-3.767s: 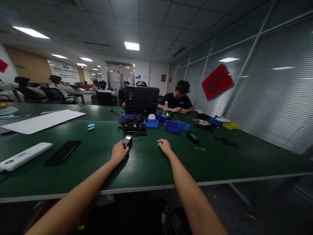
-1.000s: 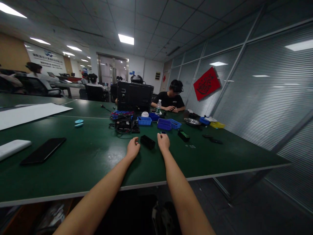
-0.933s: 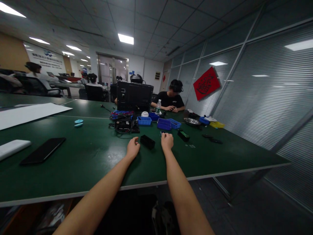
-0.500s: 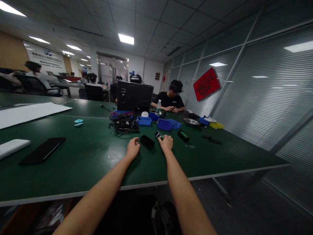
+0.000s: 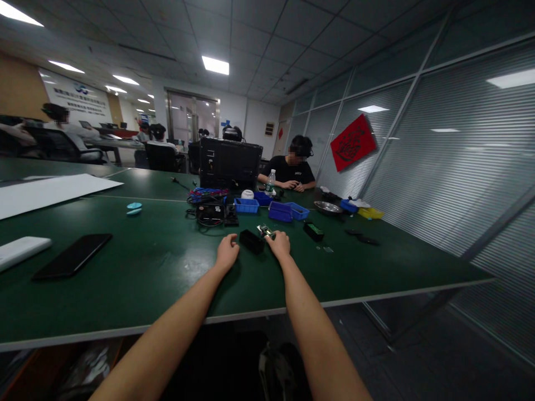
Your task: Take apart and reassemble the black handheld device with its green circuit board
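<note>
In the head view, my right hand (image 5: 279, 245) pinches a small circuit board (image 5: 264, 230), which juts out past the fingertips to the left. The board has a pale, bright part and a greenish part; finer detail is too small to read. Just below it on the green table lies a black rectangular box (image 5: 251, 241). My left hand (image 5: 228, 252) rests on the table at the box's left side, its fingers loosely curved and nothing visible in them. Right of my right hand stands another black box (image 5: 313, 231) with a green face, near small clear pieces (image 5: 328, 249).
Blue bins (image 5: 246, 205), a black device with cables (image 5: 210, 211) and a monitor (image 5: 229, 162) stand beyond my hands. A metal bowl (image 5: 328, 208) is at the right. A black tablet-like slab (image 5: 75, 256) lies left. A co-worker (image 5: 290, 167) sits across the table.
My right hand has moved slightly left and turned the circuit board, which now sits closer above the black box. My left hand stays in place.
</note>
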The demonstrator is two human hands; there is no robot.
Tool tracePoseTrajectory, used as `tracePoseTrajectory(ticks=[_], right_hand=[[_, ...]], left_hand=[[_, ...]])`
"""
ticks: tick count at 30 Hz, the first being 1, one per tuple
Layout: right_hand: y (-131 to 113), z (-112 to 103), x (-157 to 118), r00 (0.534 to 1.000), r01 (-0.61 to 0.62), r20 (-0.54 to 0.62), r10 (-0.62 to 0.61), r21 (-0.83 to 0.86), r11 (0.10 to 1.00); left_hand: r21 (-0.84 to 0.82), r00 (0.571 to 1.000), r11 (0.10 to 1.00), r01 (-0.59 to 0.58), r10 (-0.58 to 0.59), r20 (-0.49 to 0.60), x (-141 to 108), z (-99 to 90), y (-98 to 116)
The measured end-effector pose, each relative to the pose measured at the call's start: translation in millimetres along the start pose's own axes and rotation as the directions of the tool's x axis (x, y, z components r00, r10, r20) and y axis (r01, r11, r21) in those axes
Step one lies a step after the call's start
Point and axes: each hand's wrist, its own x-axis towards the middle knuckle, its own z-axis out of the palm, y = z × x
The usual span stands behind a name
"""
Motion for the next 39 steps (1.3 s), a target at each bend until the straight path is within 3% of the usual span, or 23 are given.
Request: tracePoseTrajectory(ticks=[6, 12, 17, 21, 26, 32, 34, 36, 39], right_hand=[[-2.2, 0.5, -2.3, 0.992, 0.122, -0.034, -0.121, 0.044, 0.991], [-1.5, 2.4, 0.6, 0.992, 0.114, 0.04, -0.118, 0.092, 0.989], [-1.1, 1.2, 3.3, 0.989, 0.111, 0.07, -0.13, 0.227, 0.967], [-3.2, -0.4, 3.2, 0.968, 0.159, 0.128, -0.217, 0.355, 0.921], [-4.7, 1.6, 2.7, 0.945, 0.188, 0.159, -0.286, 0.453, 0.872], [-4.1, -2.2, 6.0, 0.993, 0.105, -0.01, -0.114, 0.478, 0.872], [-3.7, -5.9, 7.2, 0.998, 0.064, -0.048, -0.044, 0.594, 0.802], [-3.8, -9.2, 7.2, 1.0, 0.028, -0.017, -0.024, 0.76, 0.65], [-4.9, -12.3, 4.5, 0.989, -0.025, 0.083, -0.125, 0.912, 0.409]], left_hand=[[0.027, 1.0, 0.999, -0.017, 0.017, -0.015, 1.2, 2.2, -2.9], [0.024, 1.0, 1.0, -0.018, 0.018, -0.012, 1.8, 3.4, -4.3], [0.04, 1.0, 0.999, -0.014, 0.014, -0.021, 1.5, 3.0, -4.4], [0.102, 0.995, 0.991, -0.085, 0.09, -0.042, 0.8, 4.0, -3.5], [0.159, 0.989, 0.976, -0.149, 0.149, 0.013, -0.7, 6.0, -2.3], [0.245, 0.991, 0.963, -0.109, 0.085, 0.105, -3.4, 4.1, 1.1], [0.277, 0.987, 0.953, -0.123, 0.087, 0.139, -4.6, 3.1, 3.1], [0.308, 0.981, 0.939, -0.151, 0.105, 0.161, -5.5, 2.4, 4.3], [0.327, 0.981, 0.932, -0.155, 0.106, 0.162, -5.6, 1.6, 4.5]])
